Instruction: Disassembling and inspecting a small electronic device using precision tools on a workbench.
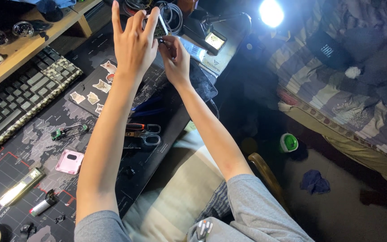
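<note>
Starting near: grey sleeves at the bottom edge, both forearms stretched forward over the dark map-printed surface (5, 179), well short of the fingers. Nearest items on it are a silver bar-shaped piece (21, 187), a small cylinder (42, 206) and a pink flip-style case (69, 162), all far back from the hands. Midway, under the left forearm, lie scissors (150, 134) and red-handled pliers (135, 127); a small green clip tool (68, 131) sits left of them. A keyboard (19, 98) runs along the left, and a dark slab with cat stickers (97, 87) lies just below the left wrist.

Far end: left hand (133, 47) raised, back to camera, index and outer fingers spread upward, thumb and middle finger seemingly pinching the edges of a small flat rectangular device (160, 27), phone-like, pale patterned face. Right hand (175, 60) sits just below and right of it, fingers curled tight against the device's lower edge; whether they hold a small tool there I cannot tell, too dark.

Handling, as a judgement: the device looks light, stiff and thin, smooth-faced so likely slippery, probably fragile if flexed or dropped; best held by the long side edges, not the face. Beyond the fingers are coiled cables (171, 13) and a bright lamp (272, 12); a bed (337, 80) lies to the right
</note>
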